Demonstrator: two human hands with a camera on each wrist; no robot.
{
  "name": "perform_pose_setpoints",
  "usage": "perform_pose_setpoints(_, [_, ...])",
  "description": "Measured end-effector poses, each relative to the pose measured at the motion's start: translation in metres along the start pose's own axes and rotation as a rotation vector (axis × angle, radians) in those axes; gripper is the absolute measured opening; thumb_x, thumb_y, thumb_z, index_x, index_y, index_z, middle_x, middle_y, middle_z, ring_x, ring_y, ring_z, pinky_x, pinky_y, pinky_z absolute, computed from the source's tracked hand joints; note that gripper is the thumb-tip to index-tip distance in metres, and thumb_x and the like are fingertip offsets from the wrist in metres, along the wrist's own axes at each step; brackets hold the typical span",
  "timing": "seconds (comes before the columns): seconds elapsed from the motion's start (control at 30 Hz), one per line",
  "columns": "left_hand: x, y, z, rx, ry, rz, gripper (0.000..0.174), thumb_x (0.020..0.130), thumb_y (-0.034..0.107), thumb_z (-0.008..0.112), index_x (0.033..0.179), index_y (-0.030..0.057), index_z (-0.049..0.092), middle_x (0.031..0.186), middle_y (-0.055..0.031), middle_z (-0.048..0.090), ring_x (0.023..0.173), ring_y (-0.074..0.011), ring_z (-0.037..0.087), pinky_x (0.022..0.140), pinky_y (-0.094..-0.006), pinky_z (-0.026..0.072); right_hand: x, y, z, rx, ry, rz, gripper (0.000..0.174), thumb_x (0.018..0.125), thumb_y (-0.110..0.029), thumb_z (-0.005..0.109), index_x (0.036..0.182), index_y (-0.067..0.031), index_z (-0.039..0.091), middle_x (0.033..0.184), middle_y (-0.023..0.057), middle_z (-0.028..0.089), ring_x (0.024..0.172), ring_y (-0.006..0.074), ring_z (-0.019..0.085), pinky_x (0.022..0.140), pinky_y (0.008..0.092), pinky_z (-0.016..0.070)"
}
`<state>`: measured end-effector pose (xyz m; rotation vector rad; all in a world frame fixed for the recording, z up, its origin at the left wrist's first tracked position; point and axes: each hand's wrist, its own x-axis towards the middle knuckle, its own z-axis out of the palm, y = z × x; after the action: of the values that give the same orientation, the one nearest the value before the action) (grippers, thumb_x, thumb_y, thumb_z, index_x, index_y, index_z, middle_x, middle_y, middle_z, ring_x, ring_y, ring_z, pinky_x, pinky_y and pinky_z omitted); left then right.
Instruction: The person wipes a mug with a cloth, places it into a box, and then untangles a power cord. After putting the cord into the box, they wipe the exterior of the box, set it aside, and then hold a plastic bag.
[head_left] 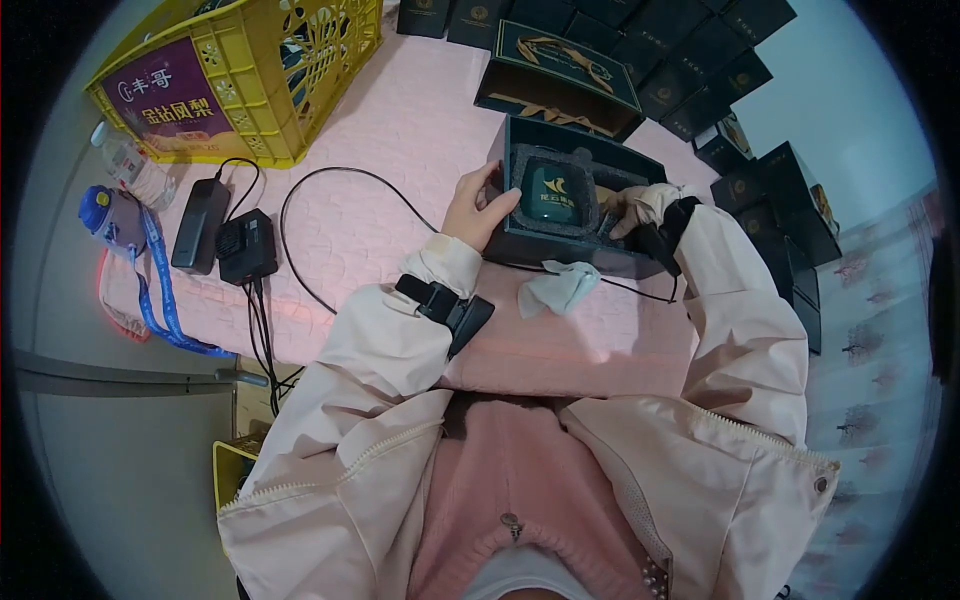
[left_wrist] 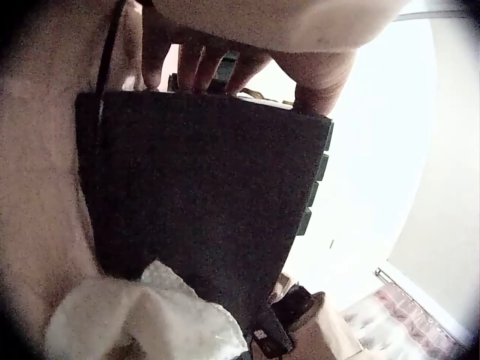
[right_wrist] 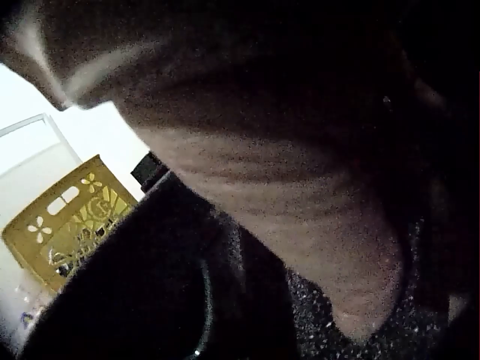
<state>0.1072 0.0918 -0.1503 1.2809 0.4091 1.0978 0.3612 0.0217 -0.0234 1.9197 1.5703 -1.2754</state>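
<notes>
An open dark box (head_left: 575, 247) stands on the pink quilted cover, with grey speckled foam (head_left: 592, 165) inside it. A dark green item with a gold logo (head_left: 551, 196) sits in the foam's left part. My left hand (head_left: 474, 207) grips the box's left wall, thumb at the near side; in the left wrist view its fingers (left_wrist: 201, 69) hook over the box edge. My right hand (head_left: 630, 207) reaches into the box's right part, and in the right wrist view a finger (right_wrist: 360, 300) touches the foam. What its fingertips hold is hidden. A crumpled white cloth (head_left: 560, 290) lies against the box's near side.
Behind the box is a dark case with gold ribbon (head_left: 560, 75); many dark boxes (head_left: 690, 75) are stacked at the back right. A yellow crate (head_left: 270, 90), a bottle (head_left: 135, 165), a blue-capped flask (head_left: 108, 215) and black devices with cables (head_left: 246, 246) stand left.
</notes>
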Motion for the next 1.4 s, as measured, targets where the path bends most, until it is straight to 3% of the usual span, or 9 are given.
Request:
perform_pose_setpoints(0.1, [-0.002, 0.005, 0.0, 0.013, 0.001, -0.01, 0.057, 0.073, 0.024, 0.063, 0.118, -0.0011, 0.041, 0.112, -0.0146, 0.041, 0.1, -0.0203, 0.043, 0.085, -0.0265, 0.035, -0.022, -0.01, -0.003, -0.142, 0.307, 0.122, 0.054, 0.065, -0.027, 0.07, 0.109, -0.0035, 0.051, 0.097, 0.0085, 0.056, 0.094, 0.0247, 0.049, 0.083, 0.0325, 0.0367])
perform_pose_setpoints(0.23, [-0.001, 0.002, 0.0, -0.035, 0.006, -0.002, 0.056, 0.073, 0.024, 0.063, 0.118, -0.0014, 0.041, 0.112, -0.015, 0.041, 0.103, -0.0207, 0.043, 0.087, -0.0271, 0.0346, -0.048, 0.009, -0.041, 0.209, 0.664, -0.272, 0.033, 0.076, -0.036, 0.059, 0.098, -0.0115, 0.058, 0.072, 0.0049, 0.054, 0.058, 0.0124, 0.05, 0.053, 0.0259, 0.0422])
perform_pose_setpoints(0.53, [-0.002, 0.003, 0.001, -0.067, 0.004, -0.016, 0.056, 0.073, 0.025, 0.063, 0.118, -0.0013, 0.041, 0.113, -0.0146, 0.04, 0.104, -0.0209, 0.042, 0.087, -0.0265, 0.0342, -0.007, -0.055, -0.037, 0.869, 0.671, -0.158, 0.033, 0.08, -0.035, 0.054, 0.099, -0.0077, 0.054, 0.076, 0.0065, 0.059, 0.065, 0.0129, 0.057, 0.051, 0.023, 0.0448])
perform_pose_setpoints(0.67, [-0.001, 0.002, 0.0, -0.041, 0.002, -0.036, 0.057, 0.072, 0.027, 0.063, 0.117, -0.0013, 0.041, 0.111, -0.0141, 0.041, 0.1, -0.0204, 0.043, 0.084, -0.0253, 0.0346, 0.018, -0.074, -0.045, 0.796, 0.552, 0.042, 0.034, 0.079, -0.039, 0.054, 0.096, -0.0092, 0.055, 0.073, 0.0052, 0.058, 0.061, 0.0151, 0.055, 0.053, 0.0248, 0.0451])
perform_pose_setpoints(0.8, [-0.003, 0.01, 0.0, 0.012, -0.01, -0.084, 0.057, 0.072, 0.028, 0.063, 0.116, -0.0013, 0.043, 0.109, -0.0135, 0.042, 0.097, -0.0201, 0.043, 0.083, -0.0249, 0.0349, -0.006, -0.105, -0.029, -0.126, 1.132, 0.14, 0.034, 0.077, -0.034, 0.058, 0.098, -0.0062, 0.055, 0.078, 0.009, 0.056, 0.071, 0.0229, 0.056, 0.062, 0.0296, 0.0458])
perform_pose_setpoints(0.9, [0.0, 0.003, 0.001, -0.019, 0.02, -0.03, 0.057, 0.071, 0.027, 0.064, 0.116, -0.0011, 0.043, 0.108, -0.0133, 0.043, 0.096, -0.0195, 0.043, 0.082, -0.0248, 0.0351, 0.001, -0.093, -0.017, -0.519, 1.134, -0.43, 0.028, 0.078, -0.026, 0.055, 0.098, -0.0066, 0.058, 0.089, 0.0139, 0.054, 0.086, 0.028, 0.054, 0.077, 0.0327, 0.0435])
perform_pose_setpoints(1.03, [-0.004, 0.004, 0.002, -0.029, 0.023, -0.032, 0.056, 0.071, 0.027, 0.064, 0.115, -0.0005, 0.044, 0.108, -0.0133, 0.044, 0.096, -0.0192, 0.044, 0.081, -0.025, 0.0354, 0.017, -0.098, -0.015, -0.492, 0.924, -0.296, 0.032, 0.075, -0.01, 0.057, 0.106, -0.0044, 0.053, 0.094, 0.0127, 0.052, 0.09, 0.0277, 0.051, 0.077, 0.0315, 0.0427])
perform_pose_setpoints(1.3, [-0.002, 0.004, 0.001, -0.033, 0.029, -0.033, 0.055, 0.071, 0.027, 0.064, 0.115, -0.0004, 0.044, 0.109, -0.0132, 0.044, 0.098, -0.0194, 0.044, 0.083, -0.0268, 0.0356, 0.021, -0.105, -0.008, -0.627, 0.832, -0.168, 0.038, 0.077, -0.014, 0.055, 0.114, -0.0075, 0.049, 0.104, 0.015, 0.052, 0.099, 0.029, 0.049, 0.084, 0.0342, 0.0405])
perform_pose_setpoints(1.4, [-0.002, 0.0, 0.003, -0.025, 0.029, -0.017, 0.054, 0.072, 0.026, 0.064, 0.115, -0.0006, 0.044, 0.108, -0.013, 0.044, 0.098, -0.0191, 0.044, 0.083, -0.0268, 0.0359, 0.008, -0.095, 0.005, -0.431, 0.869, -0.355, 0.041, 0.074, -0.011, 0.056, 0.114, -0.0065, 0.047, 0.107, 0.0166, 0.05, 0.099, 0.031, 0.048, 0.084, 0.0348, 0.0399])
